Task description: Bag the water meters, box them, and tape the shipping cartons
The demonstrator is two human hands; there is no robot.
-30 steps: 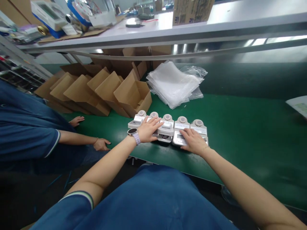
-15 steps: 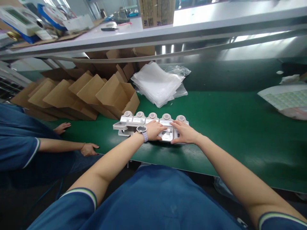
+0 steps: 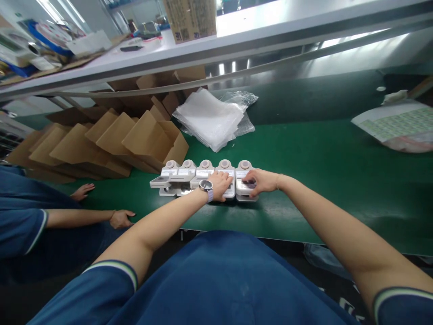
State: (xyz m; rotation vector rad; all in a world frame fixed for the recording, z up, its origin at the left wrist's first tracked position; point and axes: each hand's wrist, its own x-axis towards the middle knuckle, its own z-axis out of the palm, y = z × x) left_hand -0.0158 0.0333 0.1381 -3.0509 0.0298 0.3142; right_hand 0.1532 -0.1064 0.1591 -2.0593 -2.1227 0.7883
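Rightward goes the right hand [image 3: 262, 181] in the head view, away from the fourth white device [image 3: 226, 169], bent fingers now at the end device's ajar lid [image 3: 242, 188], grip impossible to tell! Left hand [image 3: 221, 185] lies open across that fourth device, three more devices [image 3: 182, 178] to its left.

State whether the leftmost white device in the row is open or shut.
The leftmost white device is open: its flap juts out above its base, with a gap between them.
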